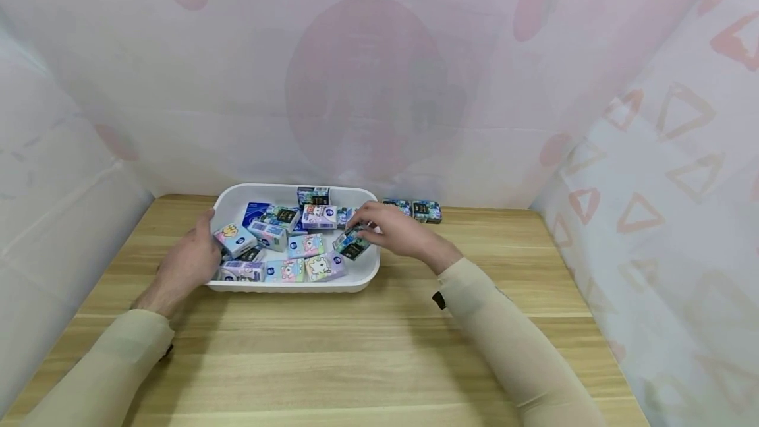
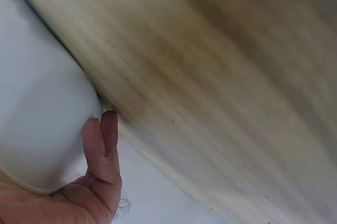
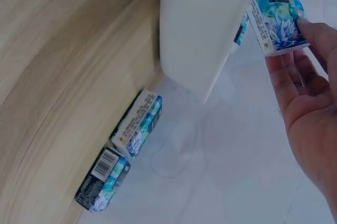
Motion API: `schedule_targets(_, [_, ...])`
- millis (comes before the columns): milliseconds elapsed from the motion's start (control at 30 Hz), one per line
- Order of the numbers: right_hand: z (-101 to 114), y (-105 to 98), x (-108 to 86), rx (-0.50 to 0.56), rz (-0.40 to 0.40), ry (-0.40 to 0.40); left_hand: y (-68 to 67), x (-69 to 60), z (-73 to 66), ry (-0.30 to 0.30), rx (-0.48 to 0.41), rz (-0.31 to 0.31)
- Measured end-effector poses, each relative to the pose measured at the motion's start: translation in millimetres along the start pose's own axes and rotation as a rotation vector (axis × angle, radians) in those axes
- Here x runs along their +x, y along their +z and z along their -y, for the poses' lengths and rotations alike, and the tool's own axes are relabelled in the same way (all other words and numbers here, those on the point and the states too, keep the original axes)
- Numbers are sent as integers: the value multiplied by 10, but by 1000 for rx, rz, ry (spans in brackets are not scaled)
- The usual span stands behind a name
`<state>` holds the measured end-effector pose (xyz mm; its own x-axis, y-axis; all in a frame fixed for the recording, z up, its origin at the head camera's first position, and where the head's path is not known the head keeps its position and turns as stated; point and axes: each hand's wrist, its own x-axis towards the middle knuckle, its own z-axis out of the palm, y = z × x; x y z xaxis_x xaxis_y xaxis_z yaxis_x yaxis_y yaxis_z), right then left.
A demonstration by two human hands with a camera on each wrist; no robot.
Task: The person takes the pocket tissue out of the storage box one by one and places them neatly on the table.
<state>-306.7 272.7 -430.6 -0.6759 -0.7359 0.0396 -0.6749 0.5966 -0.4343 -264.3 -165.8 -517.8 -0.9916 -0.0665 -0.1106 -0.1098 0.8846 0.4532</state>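
"Why does the left hand [image 1: 186, 259] grip the tub [image 1: 290, 287]?"
"Maybe so it won't slide."
"And the right hand [image 1: 398, 229]?"
"It pinches a pack [image 1: 352, 245] by one end, over the tub's right side. Maybe that's easiest."

The tray [image 1: 284, 287] sits toward the back of the table [image 1: 332, 361], left of centre, back wall [image 1: 474, 84] just behind it. Left hand [image 1: 188, 257] is at its left end; right hand [image 1: 398, 229] at its right, with the held pack [image 1: 351, 242] over that end. Inside I see front packs [image 1: 284, 271] along the near side, a centre pack [image 1: 306, 245] behind them, a left pack [image 1: 235, 240] overlapping another, a rear pack [image 1: 313, 196] near the back rim. Outside, two packs [image 1: 427, 210] lie side by side, right of the tray, near the wall.
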Motion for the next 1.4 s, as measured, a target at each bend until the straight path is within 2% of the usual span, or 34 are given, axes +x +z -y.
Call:
schedule_targets(467, [-224,-258,-261,65,-180,61,13,14,-22,-4,-3,-9])
schedule_targets(833, [-527,-403,-454,176,-238,164,3,1,-31,17,2,-22])
schedule_targets(1167, [-857,-482,-675,184,-306,280,-10,-3,-21,27,13,-21])
schedule_targets(1400, [-1130,-484,-836,189,-349,356,-27,-18,-22,4,-1,-2])
